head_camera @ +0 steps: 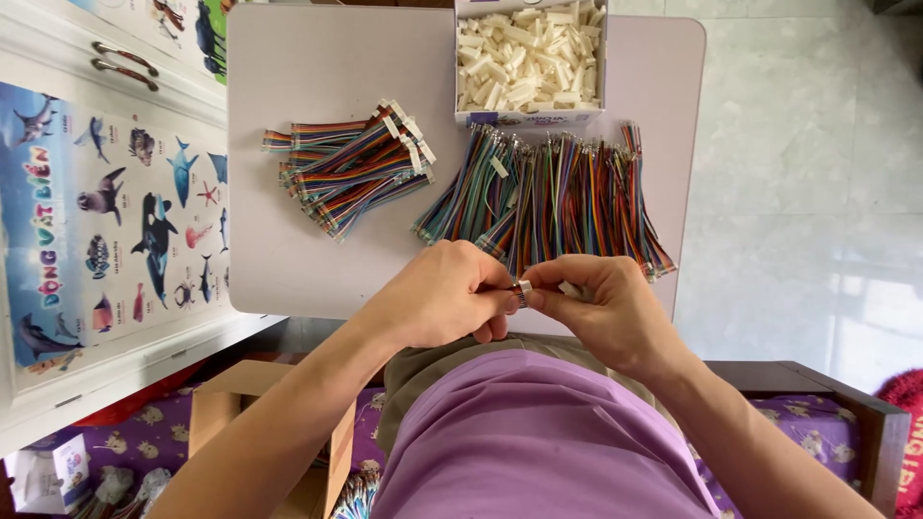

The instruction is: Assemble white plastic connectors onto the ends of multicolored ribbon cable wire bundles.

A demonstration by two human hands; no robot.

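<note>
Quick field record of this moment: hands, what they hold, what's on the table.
left hand: pinches a ribbon cable end
right hand: pinches the same cable end, a white connector at its fingers
table: loose rainbow wires, finished cable bundle, box of white connectors
beside lap: cardboard box

Just beyond the grip, a spread row of loose rainbow-coloured wire bundles (553, 197) lies on the pale bench (298, 86), and farther out past them stands an open white box (529, 117) heaped with small white plastic connectors (529, 58). Off to the left of the grip and farther out rests a stack of finished ribbon cables (351, 168) with white ends. Well left of the grip, a sea-animal poster (106, 221) covers a white cabinet, while an open cardboard box (240, 399) sits below and nearer, on a purple patterned cloth (144, 428).
</note>
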